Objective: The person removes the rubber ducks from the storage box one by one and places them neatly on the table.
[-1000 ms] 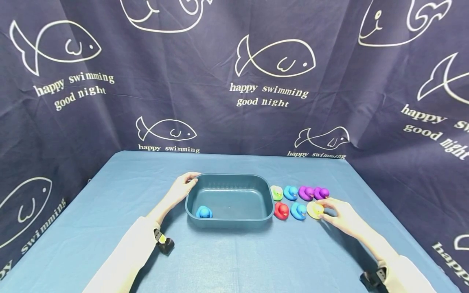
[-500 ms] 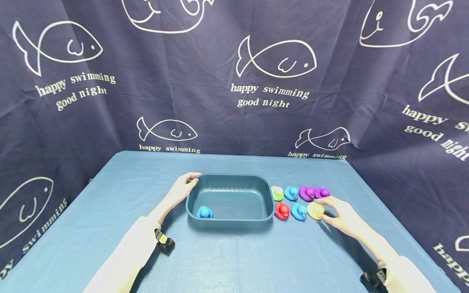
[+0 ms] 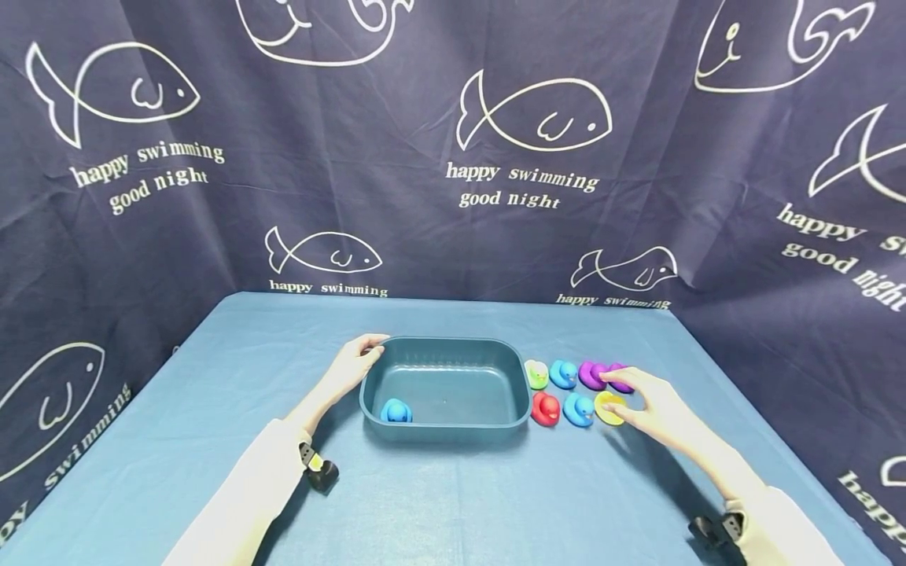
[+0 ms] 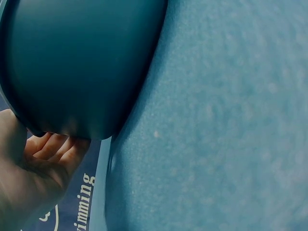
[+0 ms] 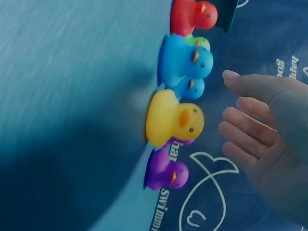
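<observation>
My left hand (image 3: 348,366) grips the back left corner of a dark teal rectangular bin (image 3: 447,431), thumb at the rim and fingers against the outer wall (image 4: 82,72). One blue rubber duck (image 3: 395,411) sits in the bin's front left corner. Over the yellow rubber duck (image 3: 607,411) hovers my right hand (image 3: 658,407), its thumb and fingers spread and nothing between them. In the right wrist view a gap separates the hand (image 5: 269,130) from the yellow duck (image 5: 163,118). Behind it are two purple ducks (image 3: 591,375), one partly covered by the fingers.
Right of the bin, a red duck (image 3: 545,409) and a blue duck (image 3: 579,410) share the front row with the yellow one. A green duck (image 3: 537,375) and another blue duck (image 3: 563,374) stand behind. A dark fish-print curtain (image 3: 425,236) borders the blue table (image 3: 453,503).
My right hand has lifted off the yellow duck and its fingers have spread; the duck stays in place. The left hand and the bin have not moved.
</observation>
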The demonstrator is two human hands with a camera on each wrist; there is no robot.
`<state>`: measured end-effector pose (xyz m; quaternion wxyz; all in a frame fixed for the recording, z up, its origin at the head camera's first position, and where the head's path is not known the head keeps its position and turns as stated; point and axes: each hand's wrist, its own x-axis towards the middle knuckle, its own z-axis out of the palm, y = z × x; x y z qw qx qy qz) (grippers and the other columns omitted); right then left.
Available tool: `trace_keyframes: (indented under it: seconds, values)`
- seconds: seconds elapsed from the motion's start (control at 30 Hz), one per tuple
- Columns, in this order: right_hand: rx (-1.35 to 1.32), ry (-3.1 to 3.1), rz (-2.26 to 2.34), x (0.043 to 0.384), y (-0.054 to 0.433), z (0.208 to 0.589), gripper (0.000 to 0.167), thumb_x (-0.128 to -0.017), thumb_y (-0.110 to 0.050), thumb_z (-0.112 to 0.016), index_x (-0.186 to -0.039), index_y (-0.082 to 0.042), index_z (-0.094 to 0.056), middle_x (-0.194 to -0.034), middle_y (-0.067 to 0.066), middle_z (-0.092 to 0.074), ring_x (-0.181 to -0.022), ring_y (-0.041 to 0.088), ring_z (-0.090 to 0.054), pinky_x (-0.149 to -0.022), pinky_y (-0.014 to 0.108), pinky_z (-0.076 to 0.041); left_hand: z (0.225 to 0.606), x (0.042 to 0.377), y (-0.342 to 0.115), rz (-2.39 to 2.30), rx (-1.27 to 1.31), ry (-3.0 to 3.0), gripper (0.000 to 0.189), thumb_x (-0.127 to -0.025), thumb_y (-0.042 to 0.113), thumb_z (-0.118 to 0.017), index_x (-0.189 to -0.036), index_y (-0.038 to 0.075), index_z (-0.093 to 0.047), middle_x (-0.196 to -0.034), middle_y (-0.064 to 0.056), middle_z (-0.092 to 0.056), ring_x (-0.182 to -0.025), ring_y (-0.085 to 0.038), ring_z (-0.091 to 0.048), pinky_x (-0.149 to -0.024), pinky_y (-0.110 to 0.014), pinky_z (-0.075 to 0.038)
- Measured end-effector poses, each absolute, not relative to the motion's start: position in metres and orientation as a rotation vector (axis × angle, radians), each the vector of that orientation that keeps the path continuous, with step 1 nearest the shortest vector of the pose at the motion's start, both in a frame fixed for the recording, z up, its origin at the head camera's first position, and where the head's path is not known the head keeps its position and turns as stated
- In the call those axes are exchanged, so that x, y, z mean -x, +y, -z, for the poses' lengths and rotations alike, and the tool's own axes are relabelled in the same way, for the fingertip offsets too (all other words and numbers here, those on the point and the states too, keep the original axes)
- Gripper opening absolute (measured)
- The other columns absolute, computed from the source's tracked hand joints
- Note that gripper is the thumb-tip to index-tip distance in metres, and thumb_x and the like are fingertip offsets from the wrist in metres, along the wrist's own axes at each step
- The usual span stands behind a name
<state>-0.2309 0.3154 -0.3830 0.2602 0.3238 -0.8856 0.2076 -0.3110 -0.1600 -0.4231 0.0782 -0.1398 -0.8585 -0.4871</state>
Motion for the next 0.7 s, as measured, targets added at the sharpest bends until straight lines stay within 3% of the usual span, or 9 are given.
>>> trace_keyframes:
  seconds: [0.57, 0.7]
  values:
    - [-0.916, -2.473, -0.665, 0.234, 0.276, 0.378, 0.048, -0.065, -0.008, -0.083, -0.110, -0.003, -0.066, -0.105, 0.006, -0.067, -0.096, 0.019, -0.059, -0.090, 0.001, -0.031, 0.423, 0.310, -0.160, 1.479, 0.426, -2.559, 0.031, -0.095, 0.009, -0.050, -0.123, 0.000, -0.058, -0.117, -0.019, -0.063, -0.105, -0.028, -0.058, -0.088, -0.036, -0.044]
    - [-0.908, -2.519, -0.736, 0.233, 0.269, 0.376, 0.047, -0.069, -0.010, -0.081, -0.113, -0.006, -0.065, -0.109, 0.008, -0.065, -0.087, 0.011, -0.057, -0.069, 0.010, -0.044, 0.423, 0.311, -0.160, 1.475, 0.418, -2.568, 0.031, -0.095, 0.010, -0.050, -0.124, 0.000, -0.057, -0.117, -0.019, -0.063, -0.104, -0.028, -0.058, -0.087, -0.034, -0.045]
